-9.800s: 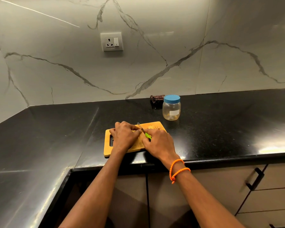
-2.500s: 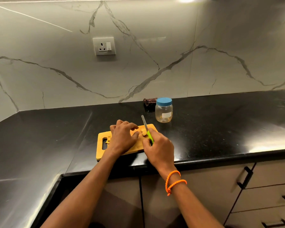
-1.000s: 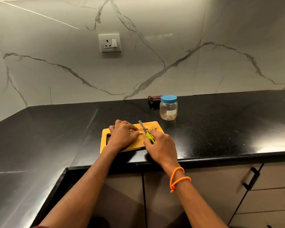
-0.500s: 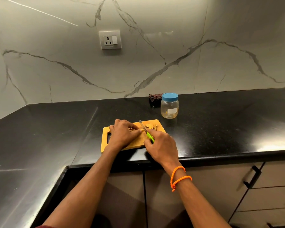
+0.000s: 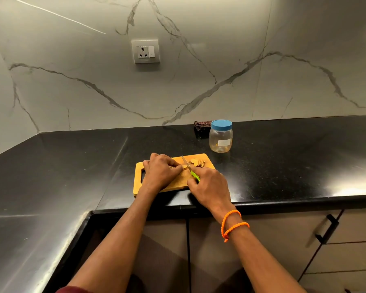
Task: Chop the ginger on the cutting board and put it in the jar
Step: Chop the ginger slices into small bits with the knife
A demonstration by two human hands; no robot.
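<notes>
- Wooden cutting board (image 5: 140, 183), one, lies on a black stone counter (image 5: 72, 166) under both hands, its long side running left to right and its cut-out handle at the left end, just left of the left hand.
- The left hand (image 5: 161, 173) rests on the board with its fingers curled, pinning one uncut ginger piece (image 5: 184, 167) whose tip shows just past the fingertips, pointing right toward the blade.
- One knife (image 5: 187, 164) stands between the hands, its blade just right of the held ginger, its long axis running from the right hand away toward the wall, tip leaning slightly left.
- The right hand (image 5: 209, 187) grips the knife's green handle (image 5: 195, 176), fingers wrapped round it; it sits at the board's near right edge.
- A small heap of cut ginger slices (image 5: 197, 162) lies on the board's far right corner, just beyond the right hand; the count is too fine to tell.
- One clear jar (image 5: 220, 138) with a blue lid (image 5: 221, 124) on it stands upright beyond the right hand, apart from the board.
- Two orange bands (image 5: 232, 225) circle the right wrist.
</notes>
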